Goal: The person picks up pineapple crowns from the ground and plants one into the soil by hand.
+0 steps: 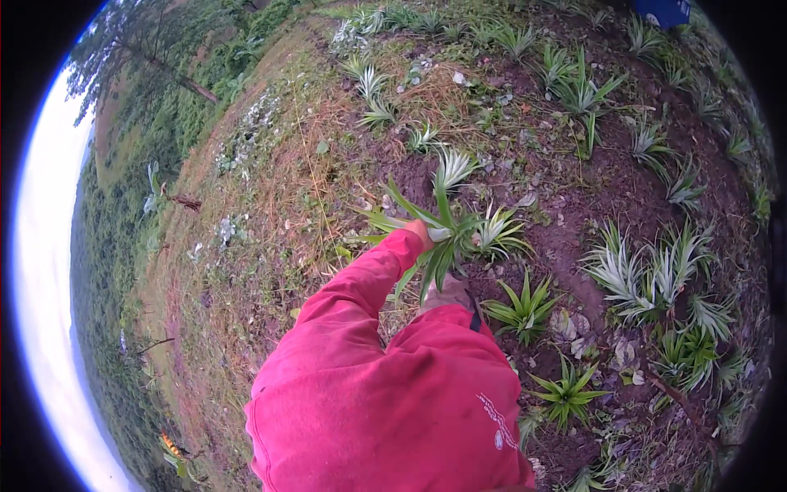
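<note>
**Plant held near mid-frame, neighbours crowding its right side**

Wooded slope (209, 61) and dry grass (279, 176) are seen from the upper left inward. Near the centre, a spiky green plant (451, 227) is gripped by the left hand (420, 233), closed around its leaves. The right hand (476, 239) is mostly hidden by foliage; its grip cannot be told. The step in hand is judged to be handling of this plant; a steady hold and a clearer view of its base seem called for. On its right, a pale-leaved plant (498, 232) stands in the way. Silvery clumps (652, 275) are spread farther right.
</note>
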{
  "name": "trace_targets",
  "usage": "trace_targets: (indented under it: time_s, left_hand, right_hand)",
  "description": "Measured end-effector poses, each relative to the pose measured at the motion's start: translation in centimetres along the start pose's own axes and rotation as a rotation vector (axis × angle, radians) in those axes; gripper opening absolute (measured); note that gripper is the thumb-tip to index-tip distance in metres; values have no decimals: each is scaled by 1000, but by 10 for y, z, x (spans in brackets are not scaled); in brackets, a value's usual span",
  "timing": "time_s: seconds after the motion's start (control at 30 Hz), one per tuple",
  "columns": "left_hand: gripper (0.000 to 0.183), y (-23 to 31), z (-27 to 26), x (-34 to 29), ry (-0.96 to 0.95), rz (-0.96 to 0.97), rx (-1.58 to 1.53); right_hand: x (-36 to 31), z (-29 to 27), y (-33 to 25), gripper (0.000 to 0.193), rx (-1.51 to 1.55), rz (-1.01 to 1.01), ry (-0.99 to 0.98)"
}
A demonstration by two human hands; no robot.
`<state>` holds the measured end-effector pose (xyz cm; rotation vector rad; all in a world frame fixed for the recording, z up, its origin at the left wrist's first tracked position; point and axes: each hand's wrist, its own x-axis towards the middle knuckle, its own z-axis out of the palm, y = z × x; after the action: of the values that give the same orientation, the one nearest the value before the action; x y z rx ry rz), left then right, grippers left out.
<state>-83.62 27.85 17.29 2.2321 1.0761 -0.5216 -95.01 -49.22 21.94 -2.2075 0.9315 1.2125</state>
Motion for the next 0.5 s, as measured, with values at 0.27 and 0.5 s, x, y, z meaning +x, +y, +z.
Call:
trace_targets:
  time_s: [0.27, 0.5]
  left_hand:
    - [32, 44, -3, 53, -114, 213, 24]
    - [30, 41, -21, 104, -168, 197, 19]
  right_hand:
    - [-19, 13, -99, 25, 24, 30, 26]
    - [-38, 20, -155, 24, 36, 40, 42]
